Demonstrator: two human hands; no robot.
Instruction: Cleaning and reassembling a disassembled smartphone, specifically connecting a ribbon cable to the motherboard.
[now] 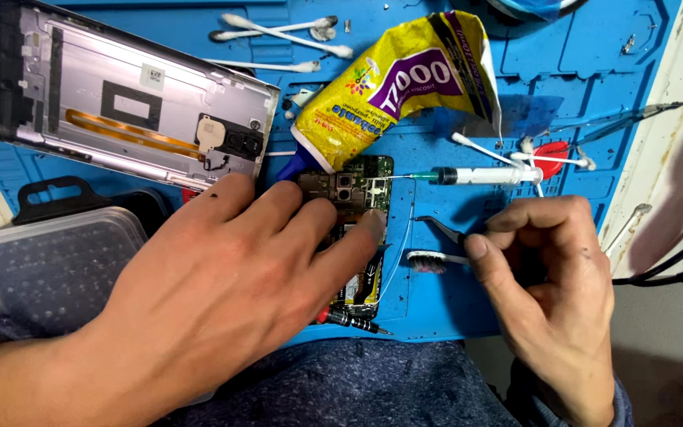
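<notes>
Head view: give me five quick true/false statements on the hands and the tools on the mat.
1. The left hand presses its fingers on the open phone board. True.
2. The right hand holds a cotton swab. False: it grips dark tweezers.
3. The yellow glue tube lies above the board, nozzle pointing toward it. True.
4. The syringe lies on the grey phone back cover. False: it lies on the blue mat, right of the board.
5. A toothbrush lies beside the right hand. True.
</notes>
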